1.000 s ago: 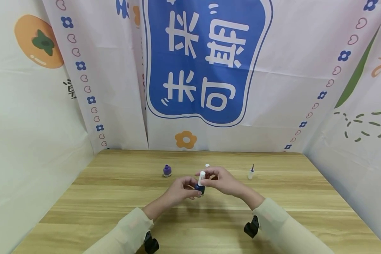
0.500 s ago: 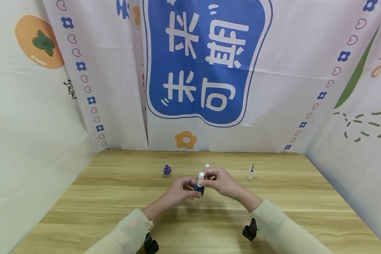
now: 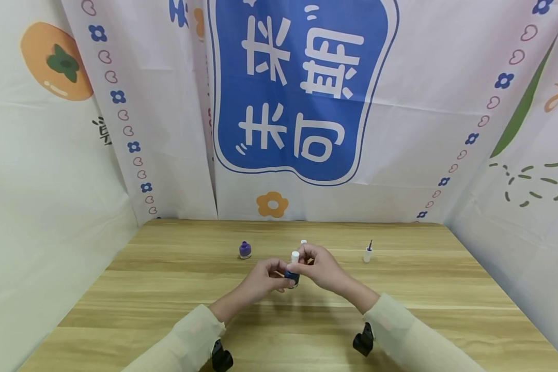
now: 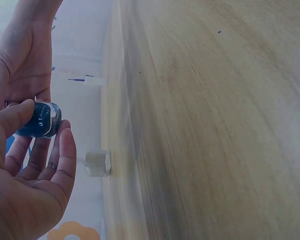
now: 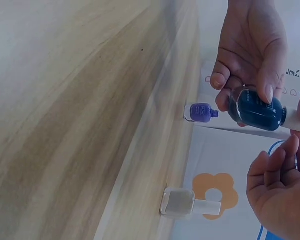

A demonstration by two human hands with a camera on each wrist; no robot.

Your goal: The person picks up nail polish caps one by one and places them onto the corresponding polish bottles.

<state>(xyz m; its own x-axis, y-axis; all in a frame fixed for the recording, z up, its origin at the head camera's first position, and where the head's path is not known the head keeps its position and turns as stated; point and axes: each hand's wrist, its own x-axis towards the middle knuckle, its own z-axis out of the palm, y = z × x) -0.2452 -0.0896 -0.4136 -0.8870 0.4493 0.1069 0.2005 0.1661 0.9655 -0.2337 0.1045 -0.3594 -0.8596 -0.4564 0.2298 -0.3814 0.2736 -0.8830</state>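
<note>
My left hand holds a dark blue nail polish bottle above the table, thumb on one side and fingers on the other. The bottle's white cap points upward, and my right hand pinches it near the neck with thumb and fingers. In the right wrist view a narrow bit of dark neck shows between bottle and cap. The left wrist view shows the bottle's underside between the two hands, with the cap hidden there.
An uncapped purple polish bottle stands back left on the wooden table. Behind my right hand stands a pale bottle with a white cap. At right, a white cap rests with its purple-coated brush upward. Printed cloth surrounds the table.
My right thumb has swung left across the cap, and the right wrist has shifted slightly left. The left hand keeps the bottle in nearly the same place.
</note>
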